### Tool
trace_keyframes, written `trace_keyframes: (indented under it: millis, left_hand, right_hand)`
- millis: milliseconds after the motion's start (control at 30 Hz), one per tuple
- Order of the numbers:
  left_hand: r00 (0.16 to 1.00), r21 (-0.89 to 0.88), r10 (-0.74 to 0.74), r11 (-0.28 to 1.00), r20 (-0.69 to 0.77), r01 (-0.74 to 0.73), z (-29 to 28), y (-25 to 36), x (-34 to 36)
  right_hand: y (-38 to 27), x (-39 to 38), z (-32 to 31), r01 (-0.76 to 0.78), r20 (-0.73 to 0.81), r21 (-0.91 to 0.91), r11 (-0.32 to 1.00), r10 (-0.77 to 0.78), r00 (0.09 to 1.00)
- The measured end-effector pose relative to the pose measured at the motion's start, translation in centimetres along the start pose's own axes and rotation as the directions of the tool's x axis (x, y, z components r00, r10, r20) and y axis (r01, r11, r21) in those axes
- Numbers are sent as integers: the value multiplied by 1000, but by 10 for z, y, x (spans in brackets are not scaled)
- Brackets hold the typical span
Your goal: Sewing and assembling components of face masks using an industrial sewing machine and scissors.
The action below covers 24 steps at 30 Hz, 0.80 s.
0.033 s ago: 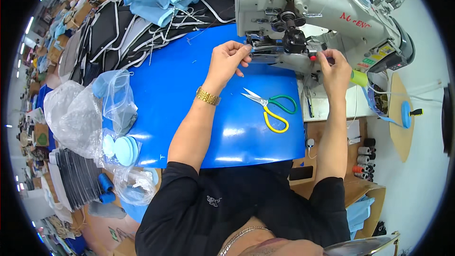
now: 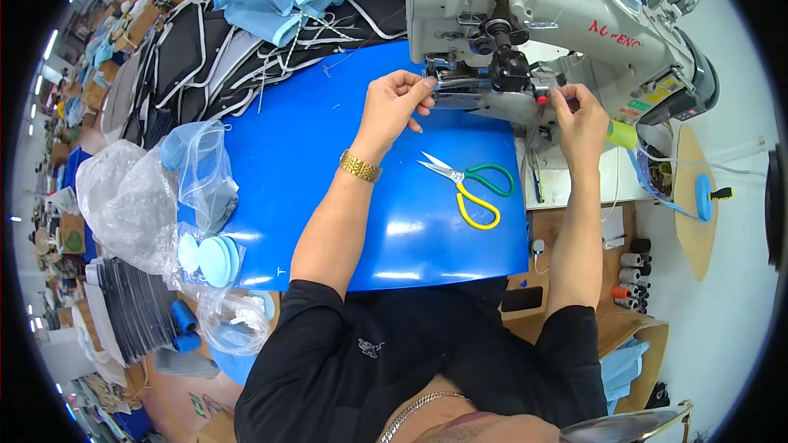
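Metal parts crowd the needle end of the sewing machine [image 2: 525, 41], and that is where both hands work: the left hand [image 2: 396, 102] has its fingertips pinched together at the small shiny fitting on the left of the black needle block, while the right hand [image 2: 579, 119] reaches in from the other side with its fingers closed near a small red part on the machine's front. What either hand pinches is too fine to make out; it may be thread, which would be light, limp and easy to lose, best taken close to its end between thumb and forefinger. The machine itself looks heavy and rigid, fixed at the far edge of the bench, so only its small levers and guides would give under the fingers. Between the forearms a blue sheet [image 2: 328, 164] covers the bench; it looks smooth and glossy, likely slippery. On it, just near the right forearm, lie scissors [image 2: 468, 184] with one green and one yellow handle loop, blades pointing left. At the sheet's left edge sit clear plastic bags [image 2: 139, 197] and a stack of pale blue round discs [image 2: 212, 258]. Beyond the sheet lies a heap of dark pieces with white piping [image 2: 205, 57].
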<state>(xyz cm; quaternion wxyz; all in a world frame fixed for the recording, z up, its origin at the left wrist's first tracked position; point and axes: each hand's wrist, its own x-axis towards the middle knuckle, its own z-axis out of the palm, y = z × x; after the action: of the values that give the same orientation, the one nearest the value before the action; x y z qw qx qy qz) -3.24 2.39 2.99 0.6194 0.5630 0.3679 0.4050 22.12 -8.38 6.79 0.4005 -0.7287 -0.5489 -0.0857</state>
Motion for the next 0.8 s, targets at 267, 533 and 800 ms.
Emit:
trace_keyframes:
  millis: [267,533,800]
  left_hand:
    - [1000,82,-27,996,7,26,-2,1,7]
    - [999,48,12,999,32,-13,-8,2,2]
    - [998,128,52,991,-28,-48,-5,0,-3]
  right_hand:
    - [5,1,-2,24,-7,102,994,-23,1000]
    - [8,3,1,-10,18,142,990,7,1000]
    - [8,1,-2,-44,36,153,987,39,999]
